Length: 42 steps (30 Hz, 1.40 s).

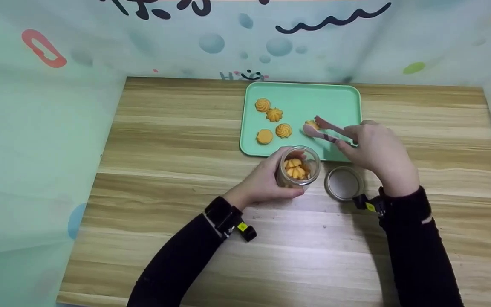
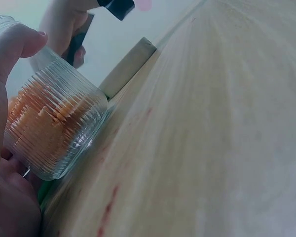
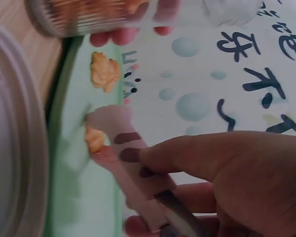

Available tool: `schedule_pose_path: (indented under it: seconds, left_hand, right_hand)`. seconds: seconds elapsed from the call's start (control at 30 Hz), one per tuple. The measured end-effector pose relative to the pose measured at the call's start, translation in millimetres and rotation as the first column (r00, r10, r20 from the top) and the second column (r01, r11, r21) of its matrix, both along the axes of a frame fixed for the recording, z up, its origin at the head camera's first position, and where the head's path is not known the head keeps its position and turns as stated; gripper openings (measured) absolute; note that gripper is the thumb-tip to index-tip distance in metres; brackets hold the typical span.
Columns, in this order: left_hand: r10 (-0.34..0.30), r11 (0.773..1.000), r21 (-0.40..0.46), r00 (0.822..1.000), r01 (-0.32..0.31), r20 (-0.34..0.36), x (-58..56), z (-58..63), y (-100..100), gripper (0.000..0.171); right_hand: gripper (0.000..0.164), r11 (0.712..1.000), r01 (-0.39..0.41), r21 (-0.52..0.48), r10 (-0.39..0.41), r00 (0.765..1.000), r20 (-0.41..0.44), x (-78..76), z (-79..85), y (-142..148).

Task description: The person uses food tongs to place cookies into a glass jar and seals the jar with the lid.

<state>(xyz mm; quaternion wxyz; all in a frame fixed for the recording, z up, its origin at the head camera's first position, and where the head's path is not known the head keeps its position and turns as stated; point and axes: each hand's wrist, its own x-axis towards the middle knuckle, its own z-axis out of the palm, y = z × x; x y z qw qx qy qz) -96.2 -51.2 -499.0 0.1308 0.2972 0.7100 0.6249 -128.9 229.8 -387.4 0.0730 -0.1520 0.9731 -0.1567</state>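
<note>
My left hand (image 1: 267,179) grips a ribbed glass jar (image 1: 283,179) that holds several cookies (image 1: 295,171); in the left wrist view the thumb and fingers wrap the jar (image 2: 64,123). A pair of pink tongs (image 1: 335,130) is pinched between the thumb and fingers of my right hand (image 1: 379,149). The tips of the tongs lie on either side of a piped cookie (image 1: 312,124) on the green tray (image 1: 335,96). In the right wrist view that cookie (image 3: 94,138) is partly hidden behind the tongs (image 3: 133,158); whether they press on it I cannot tell.
On the tray's left half lie several more cookies (image 1: 284,130), one of them flat side up (image 1: 264,136). A round jar lid (image 1: 344,183) rests on the wooden table (image 1: 164,170), right of the jar and below the tray. A printed backdrop (image 1: 237,42) stands behind.
</note>
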Motion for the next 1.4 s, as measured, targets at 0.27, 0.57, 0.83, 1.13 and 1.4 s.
schedule_pose_path:
  seconds: [0.27,0.57,0.83,1.13,1.4]
  left_hand:
    - [0.009,1.0,-0.022,1.0,-0.009,-0.001,0.3,1.3,-1,0.091]
    - [0.01,1.0,-0.025,1.0,-0.01,-0.002,0.7,1.1,-1,0.088]
    - [0.011,1.0,-0.018,1.0,-0.011,0.004,0.8,1.3,-1,0.091]
    - [0.016,1.0,-0.021,1.0,-0.016,-0.001,0.9,-0.1,-1,0.091]
    - [0.011,1.0,-0.008,1.0,-0.011,0.017,-0.1,-1.3,0,0.091]
  right_hand:
    - [0.033,0.999,0.009,0.042,-0.007,0.999,-0.044,13.3,11.4,-1]
    - [0.039,0.998,-0.006,0.061,0.003,0.999,0.038,3.7,5.2,5]
    - [0.033,0.998,-0.057,0.034,0.054,0.995,0.089,0.8,5.2,6]
    - [0.034,0.994,-0.106,0.01,0.106,0.992,0.069,0.9,5.1,5]
    - [0.029,0.991,-0.136,-0.005,0.136,0.989,0.051,1.6,6.5,6]
